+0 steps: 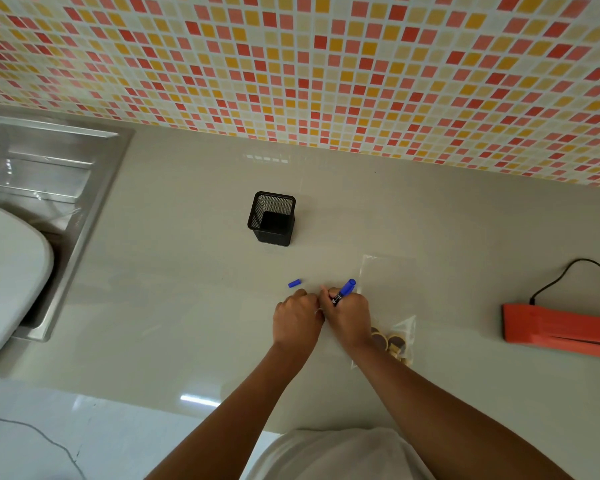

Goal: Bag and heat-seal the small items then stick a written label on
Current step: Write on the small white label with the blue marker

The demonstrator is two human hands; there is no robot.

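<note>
Head camera looks down on a pale counter (174, 271). At the far left a steel sink (56, 174) is set into it, with a white rounded object (11, 271) overlapping its near edge. Toward the middle, farther back, a black mesh pen cup (272, 218) stands upright. Nearer, a small blue marker cap (294, 283) lies on the counter, just left of and beyond the hands. The left hand (297, 320) is curled with its fingertips pressed down on the counter, touching the right hand; whatever it pins is hidden beneath it. The right hand (349, 318) is closed around a blue marker (343, 292), its tip pointing down between the two hands and its blue end tilted up and away. Under and right of the right wrist lies a clear plastic bag (400, 327) holding small round brown-topped items (394, 342) at its near end. Well apart at the far right, an orange heat sealer (555, 329) rests on the counter with a black cord (575, 268) running from it.
</note>
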